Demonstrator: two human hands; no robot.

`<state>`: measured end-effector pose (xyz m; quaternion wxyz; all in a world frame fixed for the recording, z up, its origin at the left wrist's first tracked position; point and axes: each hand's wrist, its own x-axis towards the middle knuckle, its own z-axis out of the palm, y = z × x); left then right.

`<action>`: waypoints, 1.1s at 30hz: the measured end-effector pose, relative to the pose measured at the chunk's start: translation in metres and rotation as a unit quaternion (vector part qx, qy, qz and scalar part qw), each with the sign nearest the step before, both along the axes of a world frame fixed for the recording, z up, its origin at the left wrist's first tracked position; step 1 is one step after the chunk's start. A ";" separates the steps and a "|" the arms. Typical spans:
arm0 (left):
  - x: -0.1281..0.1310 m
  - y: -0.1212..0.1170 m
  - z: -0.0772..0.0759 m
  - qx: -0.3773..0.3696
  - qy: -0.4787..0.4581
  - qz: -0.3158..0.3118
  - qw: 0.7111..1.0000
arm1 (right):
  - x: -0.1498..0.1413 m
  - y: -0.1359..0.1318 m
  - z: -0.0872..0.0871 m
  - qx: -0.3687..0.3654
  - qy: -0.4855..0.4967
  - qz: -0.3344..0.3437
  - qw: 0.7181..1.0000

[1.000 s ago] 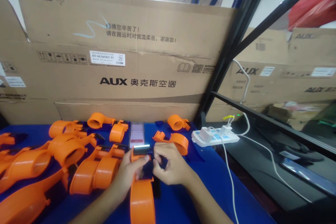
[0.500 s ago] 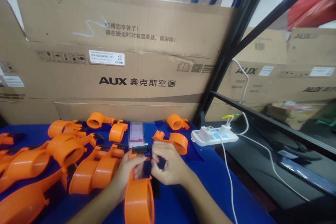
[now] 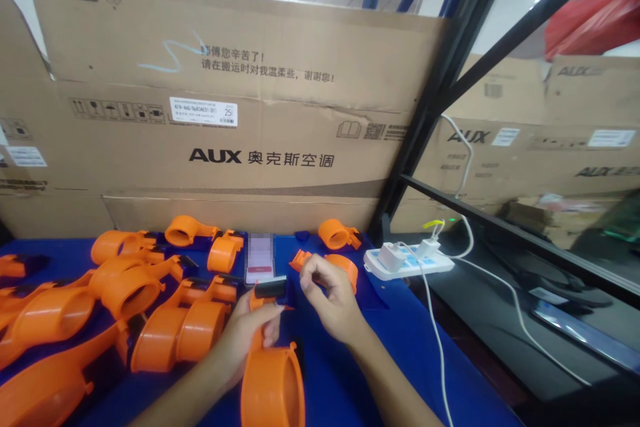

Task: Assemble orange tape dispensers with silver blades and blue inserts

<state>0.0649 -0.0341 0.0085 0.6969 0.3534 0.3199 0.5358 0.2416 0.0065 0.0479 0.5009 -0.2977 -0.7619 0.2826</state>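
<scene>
My left hand (image 3: 249, 333) is closed around an orange tape dispenser (image 3: 273, 383), gripping it just below its head, where a dark toothed blade piece (image 3: 271, 289) sits. My right hand (image 3: 330, 300) hovers just right of that head with fingers curled in a pinch; what they hold, if anything, is too small to make out. The dispenser's round orange body points toward me over the blue table (image 3: 415, 360).
Several more orange tape dispensers (image 3: 135, 293) lie heaped on the left. A phone (image 3: 261, 257) lies flat behind the hands. A white power strip (image 3: 407, 259) with plugs and cables sits at right. Large cardboard boxes (image 3: 230, 100) wall the back; a black rack frame (image 3: 435, 93) stands at right.
My right hand has lifted up and to the right, off the dispenser's head. The dispenser has tilted slightly in my left hand.
</scene>
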 end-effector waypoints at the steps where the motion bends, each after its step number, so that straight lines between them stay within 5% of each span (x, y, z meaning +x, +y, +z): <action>1: 0.000 -0.001 0.001 0.001 -0.008 -0.009 1.000 | 0.000 0.000 0.002 -0.035 0.016 0.010 0.999; 7: -0.001 -0.002 0.001 0.028 -0.024 -0.056 0.998 | -0.003 -0.005 0.014 -0.188 0.048 0.219 0.956; 12: -0.004 -0.007 -0.003 0.023 -0.020 -0.087 0.996 | -0.002 -0.005 0.013 -0.255 0.047 0.274 0.926; 15: -0.003 -0.010 -0.001 0.026 0.004 -0.098 0.995 | -0.003 -0.001 0.008 -0.274 0.049 0.260 0.925; 21: 0.001 -0.004 0.003 0.048 0.026 -0.029 0.998 | -0.010 0.002 0.002 -0.186 0.030 0.134 0.973; 33: 0.001 -0.007 0.008 0.018 0.030 -0.026 0.999 | -0.015 -0.002 -0.001 -0.181 0.041 0.125 0.975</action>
